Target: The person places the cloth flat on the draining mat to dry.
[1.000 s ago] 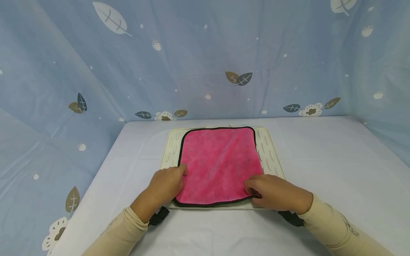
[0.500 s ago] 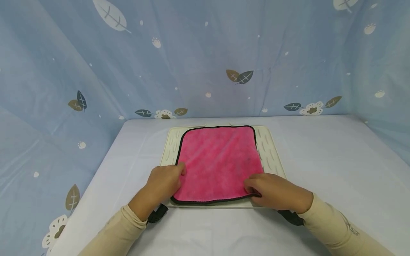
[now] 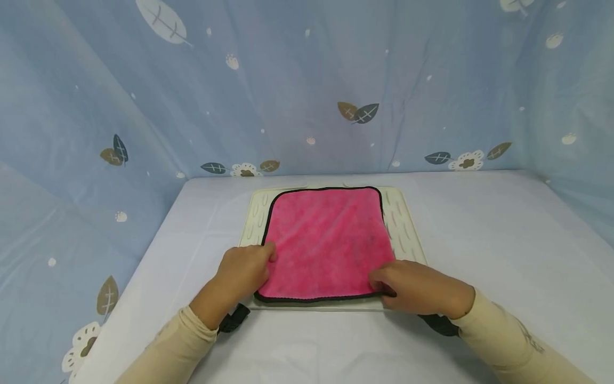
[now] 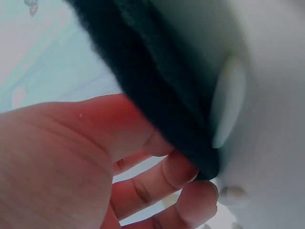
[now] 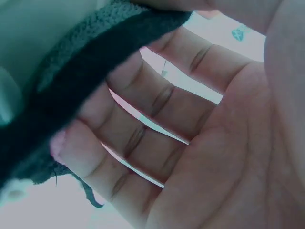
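A pink cloth (image 3: 326, 240) with a black hem lies spread over a cream, textured board (image 3: 405, 234). My left hand (image 3: 243, 269) pinches its left side near the front corner. In the left wrist view, thumb and fingertips meet at the dark hem (image 4: 157, 90). My right hand (image 3: 414, 285) pinches the cloth by its front right corner. The right wrist view has the fingers curled in to the dark hem (image 5: 90, 86), with the thumb at the top of the frame. The cloth's front edge sits just inside the board's front edge.
The board rests on a white-covered table (image 3: 484, 229). Behind and to the left hangs a blue curtain (image 3: 297, 90) with leaf and flower prints. A black strap end (image 3: 234, 319) shows below the left wrist, another (image 3: 438, 324) below the right.
The cloth's front left corner has shifted slightly left and away from me with my left hand, and its front edge lies straighter. My right hand has moved slightly right. Both keep their grip.
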A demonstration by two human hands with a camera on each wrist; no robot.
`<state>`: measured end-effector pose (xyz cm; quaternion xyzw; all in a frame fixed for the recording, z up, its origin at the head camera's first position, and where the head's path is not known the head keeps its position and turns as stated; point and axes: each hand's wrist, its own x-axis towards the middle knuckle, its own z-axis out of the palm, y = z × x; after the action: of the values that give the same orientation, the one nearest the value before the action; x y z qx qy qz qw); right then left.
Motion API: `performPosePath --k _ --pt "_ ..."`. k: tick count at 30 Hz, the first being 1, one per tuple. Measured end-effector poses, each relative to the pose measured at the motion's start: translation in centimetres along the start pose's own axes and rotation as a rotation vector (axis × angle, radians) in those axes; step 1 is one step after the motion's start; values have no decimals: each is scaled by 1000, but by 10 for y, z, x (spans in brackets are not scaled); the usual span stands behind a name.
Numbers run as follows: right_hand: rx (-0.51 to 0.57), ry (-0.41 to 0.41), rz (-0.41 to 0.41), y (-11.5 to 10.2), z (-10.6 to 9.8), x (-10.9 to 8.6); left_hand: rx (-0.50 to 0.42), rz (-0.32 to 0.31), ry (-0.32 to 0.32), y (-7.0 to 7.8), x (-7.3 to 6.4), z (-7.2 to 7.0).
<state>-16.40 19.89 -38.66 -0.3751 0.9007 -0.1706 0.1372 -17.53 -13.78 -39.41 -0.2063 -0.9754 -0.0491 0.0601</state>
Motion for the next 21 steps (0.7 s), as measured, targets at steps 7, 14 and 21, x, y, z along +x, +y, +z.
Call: performPosePath --k 7,14,21 --pt "12 11 -18 1 -1 1 -43 32 -31 3 1 -1" --pt "27 14 -15 2 -1 1 -158 215 -181 22 -4 -7" --pt "33 16 -34 3 -1 2 -176 271 -249 34 -12 -11"
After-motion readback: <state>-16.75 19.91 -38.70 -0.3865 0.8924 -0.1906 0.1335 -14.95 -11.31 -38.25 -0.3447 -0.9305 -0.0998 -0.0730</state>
